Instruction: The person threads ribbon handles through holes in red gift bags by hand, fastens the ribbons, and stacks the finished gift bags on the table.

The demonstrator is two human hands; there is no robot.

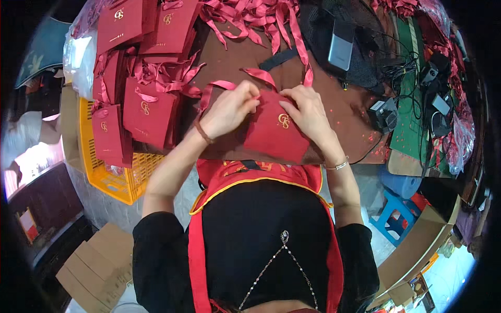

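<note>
Currently, work sits on the brown desk (pixel 235 57), near its front edge, straight ahead of the person. Finished red bags (pixel 148 112) are stacked at left, partly over a yellow crate (pixel 112 180); loose pink ribbons (pixel 250 15) are heaped at the far side. A grey box (pixel 341 44) and cables are kept well apart at right.

The bag in hand (pixel 276 133) is a small red paper one with a gold mark, lying flat and slightly tilted, mouth pointing away. It is held at the top edge by both hands. A ribbon handle (pixel 261 75) loops out from the mouth, with a second strand trailing right.

Left hand (pixel 229 109): fingers pinched together at the bag's top left corner, apparently on the ribbon end; the exact contact is hidden. Right hand (pixel 308 112): fingers pressed down on the top right of the bag, holding it flat.

Judgement for the step:
- Bag should be kept pinned by the right hand so it is not dragged.
- Ribbon should be pulled straight, not twisted, and both loop ends kept even.
- Paper rim is likely torn if the ribbon is yanked sideways.
</note>
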